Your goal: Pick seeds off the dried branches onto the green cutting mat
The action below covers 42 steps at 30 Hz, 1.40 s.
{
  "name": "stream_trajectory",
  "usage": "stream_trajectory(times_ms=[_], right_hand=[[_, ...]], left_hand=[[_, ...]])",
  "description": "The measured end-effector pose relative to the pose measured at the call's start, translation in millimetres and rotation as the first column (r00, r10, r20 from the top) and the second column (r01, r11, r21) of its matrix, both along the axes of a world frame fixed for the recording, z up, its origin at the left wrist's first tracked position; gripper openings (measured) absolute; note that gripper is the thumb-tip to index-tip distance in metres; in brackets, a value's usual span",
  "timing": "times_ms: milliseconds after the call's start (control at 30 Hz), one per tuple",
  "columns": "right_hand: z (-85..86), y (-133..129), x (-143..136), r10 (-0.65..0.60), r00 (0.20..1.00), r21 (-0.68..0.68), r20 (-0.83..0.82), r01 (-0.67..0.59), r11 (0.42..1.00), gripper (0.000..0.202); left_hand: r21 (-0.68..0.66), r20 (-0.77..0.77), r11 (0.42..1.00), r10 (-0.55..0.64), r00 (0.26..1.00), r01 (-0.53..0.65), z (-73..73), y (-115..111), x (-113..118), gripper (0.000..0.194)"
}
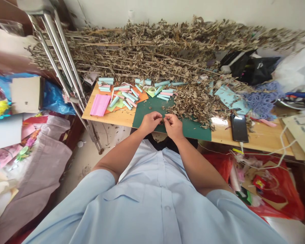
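Note:
Over the front of a green mat [145, 113], my left hand [151, 122] and my right hand [173, 126] almost meet, fingers bent and thumbs pinched in. A small dark bit shows between the fingertips, too small to name for certain. Just beyond my right hand spreads a heap of crumbled dried leaves [193, 103]. A few crumbs lie on the mat past my fingers. Left of the heap are several rolled blue and pink paper tubes [130, 98], some lying on orange and green paper. A roll of tape [150, 90] sits among them.
Long dried leafy stalks [142, 51] cover the table's back. Pink paper [100, 105] lies at left, near metal crutches [63, 61]. On the right are a plugged-in phone [239, 128], blue paper [231, 99] and purple stringy material [263, 98]. A red bag [292, 196] lies below.

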State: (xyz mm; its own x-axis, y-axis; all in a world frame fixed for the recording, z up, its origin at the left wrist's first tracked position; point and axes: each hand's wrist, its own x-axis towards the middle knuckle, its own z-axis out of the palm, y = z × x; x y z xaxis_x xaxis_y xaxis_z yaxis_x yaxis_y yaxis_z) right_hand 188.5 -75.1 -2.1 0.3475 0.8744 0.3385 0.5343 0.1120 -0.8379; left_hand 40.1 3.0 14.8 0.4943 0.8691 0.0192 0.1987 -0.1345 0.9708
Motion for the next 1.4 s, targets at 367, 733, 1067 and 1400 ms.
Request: stream_trajectory(times_ms=[367, 733, 1067, 1400], right_hand=[[-5.0, 4.2, 0.7, -0.062, 0.994, -0.044, -0.088, 0.058, 0.997, 0.027], [-3.2, 1.4, 0.8, 0.036, 0.990, -0.042, -0.137, -0.042, 0.998, 0.029], [-7.1, 4.0, 1.6, -0.016, 0.993, -0.038, -0.119, 0.012, 0.999, 0.027], [-3.0, 2.4, 0.4, 0.021, 0.984, -0.051, -0.180, -0.031, 0.998, 0.028]], left_hand=[[0.034, -0.016, 0.999, 0.031, 0.999, -0.031, -1.6, 0.4, -1.7, 0.009], [-0.009, 0.004, 0.999, 0.042, 0.999, -0.042, 1.8, -0.2, -0.7, 0.008], [-0.001, -0.019, 0.999, 0.032, 0.999, -0.032, -2.2, 1.3, -1.1, 0.008], [0.018, -0.010, 1.000, -0.004, 1.000, 0.004, -1.9, -0.6, -1.1, 0.007]])
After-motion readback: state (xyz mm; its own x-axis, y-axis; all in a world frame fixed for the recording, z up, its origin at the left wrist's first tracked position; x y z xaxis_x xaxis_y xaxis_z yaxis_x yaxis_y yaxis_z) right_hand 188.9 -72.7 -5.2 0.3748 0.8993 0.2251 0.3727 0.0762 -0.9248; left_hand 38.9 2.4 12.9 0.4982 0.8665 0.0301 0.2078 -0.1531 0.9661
